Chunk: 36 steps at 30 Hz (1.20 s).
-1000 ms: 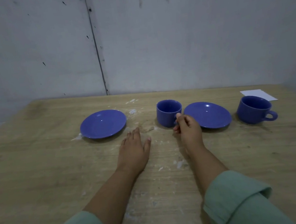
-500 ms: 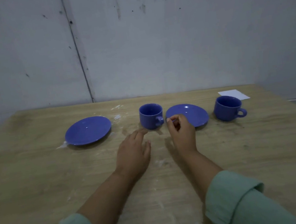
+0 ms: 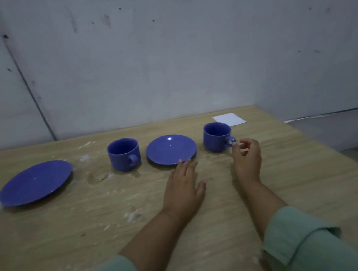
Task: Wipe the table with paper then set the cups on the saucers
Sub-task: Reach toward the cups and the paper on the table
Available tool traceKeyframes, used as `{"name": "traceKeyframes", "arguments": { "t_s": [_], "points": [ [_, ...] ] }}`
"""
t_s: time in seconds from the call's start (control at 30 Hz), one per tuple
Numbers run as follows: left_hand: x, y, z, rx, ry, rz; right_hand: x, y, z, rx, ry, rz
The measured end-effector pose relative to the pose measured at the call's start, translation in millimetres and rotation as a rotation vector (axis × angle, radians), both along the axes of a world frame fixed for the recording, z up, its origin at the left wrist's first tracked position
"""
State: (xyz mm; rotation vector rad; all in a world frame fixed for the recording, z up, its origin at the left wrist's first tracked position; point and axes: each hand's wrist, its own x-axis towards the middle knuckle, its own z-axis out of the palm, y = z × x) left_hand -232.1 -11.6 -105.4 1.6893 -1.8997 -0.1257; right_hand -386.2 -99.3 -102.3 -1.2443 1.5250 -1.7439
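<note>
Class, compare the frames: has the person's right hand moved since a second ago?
Yes. The right hand has shifted rightward, from the left cup past the saucer to the right cup's handle.

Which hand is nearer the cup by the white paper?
Right. The right hand is curled beside the handle of the right cup, fingertips just short of it. The left hand lies flat on the table, in front of the middle saucer.

Single head-worn view, looking forward and down across the table (image 3: 272,191) toward the grey wall (image 3: 163,57). Sitting close: both forearms are filling the lower frame. Wide-angle lens is bending the table edges. No second view sharing anything.
</note>
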Motion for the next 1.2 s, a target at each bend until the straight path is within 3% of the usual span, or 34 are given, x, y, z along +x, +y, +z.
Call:
{"name": "traceKeyframes", "arguments": {
  "t_s": [0.13,0.33,0.73,1.2],
  "points": [
    [-13.2,-26.1,-2.3,0.029,-0.064,0.039,-7.6,-18.9,-2.9,0.082,-0.073,0.091],
    [-21.5,-56.5,-6.3,0.016,-0.092,0.077,-12.7,-38.3,-2.0,0.075,0.039,0.253],
    [-22.5,-65.5,-10.0,-0.044,-0.101,0.092,-17.8,-53.6,-1.0,0.117,-0.261,0.106],
    [-26.2,-65.0,-1.5,-0.047,-0.138,0.062,-37.9,-57.0,0.8,0.092,-0.184,-0.022]
  ]
}}
